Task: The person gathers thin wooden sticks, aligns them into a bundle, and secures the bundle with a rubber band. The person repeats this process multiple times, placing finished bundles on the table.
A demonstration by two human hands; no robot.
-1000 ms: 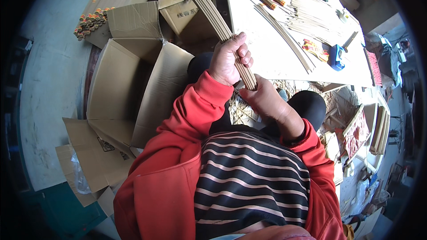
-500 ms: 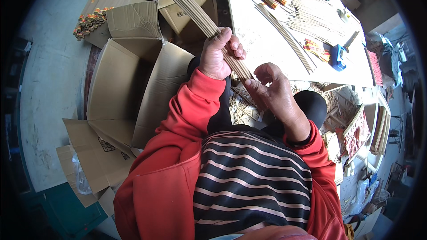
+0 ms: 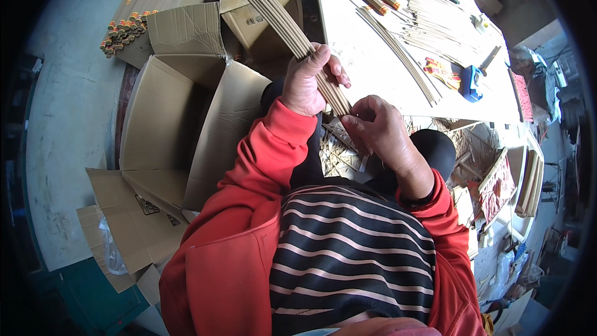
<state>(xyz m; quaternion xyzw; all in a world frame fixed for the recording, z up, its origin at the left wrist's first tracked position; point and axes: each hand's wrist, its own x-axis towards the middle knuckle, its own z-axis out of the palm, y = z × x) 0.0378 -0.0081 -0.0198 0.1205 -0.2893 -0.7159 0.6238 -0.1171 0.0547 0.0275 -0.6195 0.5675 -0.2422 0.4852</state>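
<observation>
A bundle of thin brown incense sticks (image 3: 278,18) slants across in front of me, its upper end toward the far left. My left hand (image 3: 309,84) is wrapped around the bundle below its middle, thumb on top. At the lower end, my right hand (image 3: 380,126) pinches with thumb and forefinger against the stick tips; its other fingers are curled and partly hidden.
An open cardboard box (image 3: 165,112) stands at my left. Behind it are stacked banded stick bundles (image 3: 149,3). The white table (image 3: 348,43) at right carries loose sticks (image 3: 401,56), red-yellow labels (image 3: 440,73) and a blue tape dispenser (image 3: 471,84). Broken sticks (image 3: 339,152) lie below.
My left hand and the bundle have shifted slightly down and to the right. My right hand's fingers have drawn closer together at the lower tips.
</observation>
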